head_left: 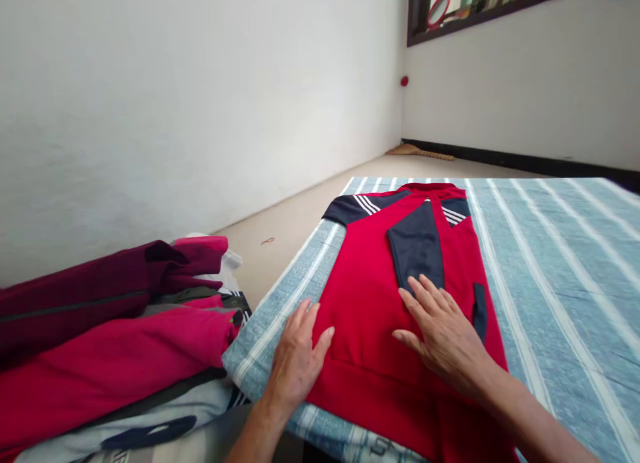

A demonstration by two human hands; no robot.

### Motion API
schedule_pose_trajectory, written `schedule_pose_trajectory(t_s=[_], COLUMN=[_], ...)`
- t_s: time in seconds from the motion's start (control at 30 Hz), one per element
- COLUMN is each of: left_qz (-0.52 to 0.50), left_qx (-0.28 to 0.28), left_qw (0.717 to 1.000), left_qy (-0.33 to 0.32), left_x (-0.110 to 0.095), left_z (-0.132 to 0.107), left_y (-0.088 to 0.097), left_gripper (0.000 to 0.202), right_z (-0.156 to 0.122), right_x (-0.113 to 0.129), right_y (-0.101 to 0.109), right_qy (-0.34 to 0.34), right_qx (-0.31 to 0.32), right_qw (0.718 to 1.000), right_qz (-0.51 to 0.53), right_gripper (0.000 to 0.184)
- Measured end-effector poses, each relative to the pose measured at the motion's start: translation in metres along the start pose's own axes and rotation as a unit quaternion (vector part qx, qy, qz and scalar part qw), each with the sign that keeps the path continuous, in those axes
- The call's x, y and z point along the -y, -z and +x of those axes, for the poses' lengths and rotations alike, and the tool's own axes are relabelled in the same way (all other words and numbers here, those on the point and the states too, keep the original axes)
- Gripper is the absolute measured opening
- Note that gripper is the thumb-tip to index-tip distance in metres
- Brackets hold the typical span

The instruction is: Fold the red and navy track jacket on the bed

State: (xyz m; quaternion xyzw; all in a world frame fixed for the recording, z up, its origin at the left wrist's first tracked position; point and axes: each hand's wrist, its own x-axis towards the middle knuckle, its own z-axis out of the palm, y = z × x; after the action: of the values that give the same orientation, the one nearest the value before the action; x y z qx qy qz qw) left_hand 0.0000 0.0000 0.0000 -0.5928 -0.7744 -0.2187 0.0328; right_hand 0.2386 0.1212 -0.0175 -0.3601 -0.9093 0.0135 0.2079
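A red garment (pixel 370 303) with navy panels and white stripes lies partly folded on a blue striped cloth (pixel 560 276). My left hand (pixel 299 356) rests flat at the garment's left edge, fingers stretched out, half on the red fabric and half on the cloth. Flat on the middle of the garment lies my right hand (pixel 440 329), its fingers spread and touching the lower end of a navy sleeve panel (pixel 417 246). Neither hand grips anything.
To the left sits a pile of clothes (pixel 110 329), with maroon, pink and grey pieces. Bare floor (pixel 290 223) runs to white walls. A broom (pixel 420 153) lies by the far wall, under a window (pixel 475 3).
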Motion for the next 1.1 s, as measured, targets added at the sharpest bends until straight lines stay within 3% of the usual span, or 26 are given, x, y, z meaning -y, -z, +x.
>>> schedule_pose_trajectory(t_s=[0.13, 0.2, 0.3, 0.6, 0.87, 1.1], left_qz=[-0.060, -0.089, -0.112, -0.338, -0.304, -0.281], left_qx=[0.049, 0.076, 0.083, 0.124, 0.092, 0.085], left_qw=[0.987, 0.974, 0.963, 0.908, 0.928, 0.940], left_qy=[0.138, 0.195, 0.230, 0.215, 0.194, 0.174], left_x=[0.011, 0.011, 0.014, 0.019, 0.012, 0.032], left_z=[0.001, 0.004, 0.008, 0.007, 0.013, 0.004], left_y=[0.002, 0.002, 0.000, -0.002, 0.002, -0.016], left_gripper=[0.046, 0.050, 0.052, 0.021, 0.021, 0.026], right_z=[-0.011, -0.013, -0.012, -0.011, -0.015, -0.019], right_x=[-0.003, -0.004, -0.004, -0.002, -0.007, -0.016], right_y=[-0.032, -0.035, -0.035, -0.042, -0.059, -0.081], right_qy=[-0.002, -0.002, -0.005, -0.007, 0.005, 0.033], right_qx=[0.075, 0.082, 0.082, 0.074, 0.045, -0.001], right_qw=[0.997, 0.996, 0.996, 0.997, 0.998, 0.998], right_qz=[-0.022, -0.026, -0.028, -0.035, -0.043, -0.044], right_gripper=[0.060, 0.058, 0.055, 0.055, 0.056, 0.057])
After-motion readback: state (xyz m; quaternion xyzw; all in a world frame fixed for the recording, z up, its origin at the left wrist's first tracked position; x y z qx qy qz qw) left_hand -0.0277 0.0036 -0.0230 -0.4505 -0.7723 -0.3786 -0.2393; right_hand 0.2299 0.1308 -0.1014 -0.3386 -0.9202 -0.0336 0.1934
